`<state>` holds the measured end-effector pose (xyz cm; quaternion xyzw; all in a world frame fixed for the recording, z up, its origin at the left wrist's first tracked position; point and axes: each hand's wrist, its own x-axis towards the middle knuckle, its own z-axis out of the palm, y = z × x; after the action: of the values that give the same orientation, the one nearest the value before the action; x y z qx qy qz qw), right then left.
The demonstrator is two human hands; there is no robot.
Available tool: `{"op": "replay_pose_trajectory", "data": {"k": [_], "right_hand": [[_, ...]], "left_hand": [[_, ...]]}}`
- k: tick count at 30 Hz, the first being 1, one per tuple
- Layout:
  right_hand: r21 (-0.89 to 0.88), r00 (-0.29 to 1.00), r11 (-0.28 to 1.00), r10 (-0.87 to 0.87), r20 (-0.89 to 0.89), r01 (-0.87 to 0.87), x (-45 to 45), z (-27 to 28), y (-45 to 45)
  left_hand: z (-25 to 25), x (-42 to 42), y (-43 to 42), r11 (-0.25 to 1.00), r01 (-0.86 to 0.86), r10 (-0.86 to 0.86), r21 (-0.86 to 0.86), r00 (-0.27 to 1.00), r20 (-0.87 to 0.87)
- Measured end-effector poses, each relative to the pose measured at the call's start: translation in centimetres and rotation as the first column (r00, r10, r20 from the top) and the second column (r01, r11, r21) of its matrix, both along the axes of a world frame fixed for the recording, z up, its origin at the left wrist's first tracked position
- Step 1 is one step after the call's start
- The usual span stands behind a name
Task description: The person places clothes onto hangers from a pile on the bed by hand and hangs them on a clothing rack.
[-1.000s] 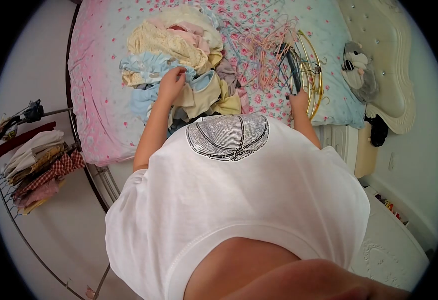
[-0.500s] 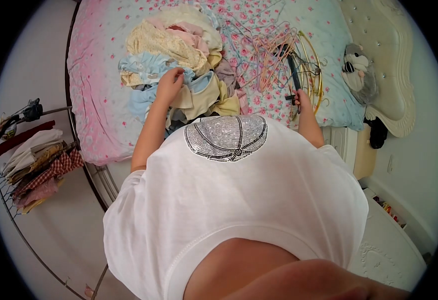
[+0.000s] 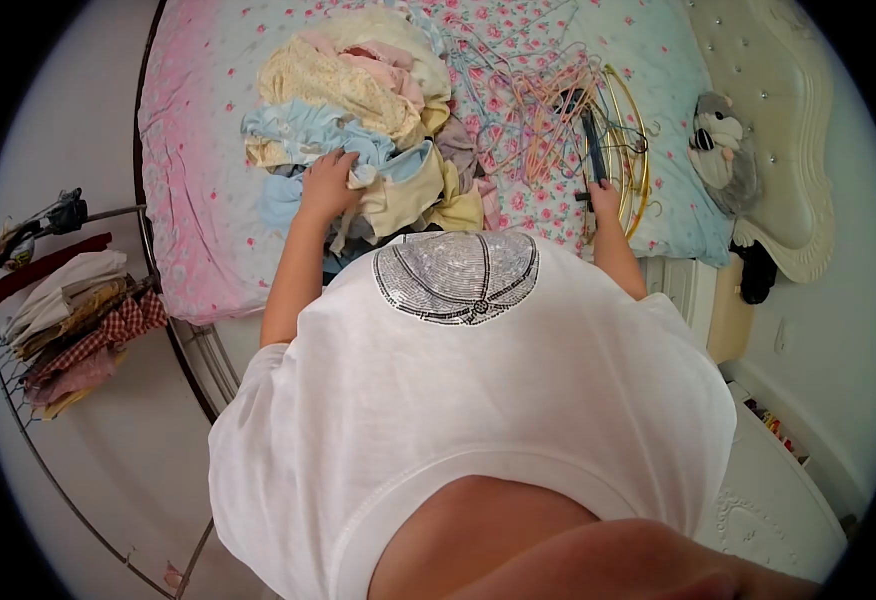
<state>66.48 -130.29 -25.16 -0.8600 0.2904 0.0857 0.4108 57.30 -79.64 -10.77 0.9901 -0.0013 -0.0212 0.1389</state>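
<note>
Light blue cloth [image 3: 303,130] meets the fingers of the left hand [image 3: 329,187], which rests palm down on the near part of the clothes pile [image 3: 343,85], its fingers slightly apart and bent over the fabric; whether they pinch any of it I cannot tell. The right hand [image 3: 604,200] is closed around the near end of a dark hanger [image 3: 595,148], the thumb and fingers together on it, at the near edge of the hanger heap. That dark hanger is long and straight, its long axis running away from the body, with the far end tilted a little to the left and reaching in among the tangled pink and blue hangers [image 3: 538,125]. Gold hangers [image 3: 638,165] curve just to its right, their length lying roughly the same way. The pile spreads to the left of the hangers on the flowered bedding [image 3: 198,200], its long axis also running away from the body, cream and pink pieces beyond the blue ones. Compared with the earlier frames, the left hand has drawn back nearer the body and its fingers have come down onto the cloth, while the right hand keeps hold of the same hanger.
</note>
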Motion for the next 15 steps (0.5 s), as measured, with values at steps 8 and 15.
{"op": "replay_pose_trajectory", "data": {"k": [8, 15], "right_hand": [[0.228, 0.985, 0.972, 0.012, 0.173, -0.052, -5.1, 1.9, 1.8], [0.494, 0.997, 0.868, 0.020, 0.073, -0.053, -8.4, 9.0, 5.1]], "left_hand": [[0.5, 0.6, -1.2, 0.945, -0.196, 0.189, -0.263, 0.981, -0.053], [1.4, 1.5, -4.7, 0.642, -0.117, 0.196, -0.758, 0.981, 0.015]]}}
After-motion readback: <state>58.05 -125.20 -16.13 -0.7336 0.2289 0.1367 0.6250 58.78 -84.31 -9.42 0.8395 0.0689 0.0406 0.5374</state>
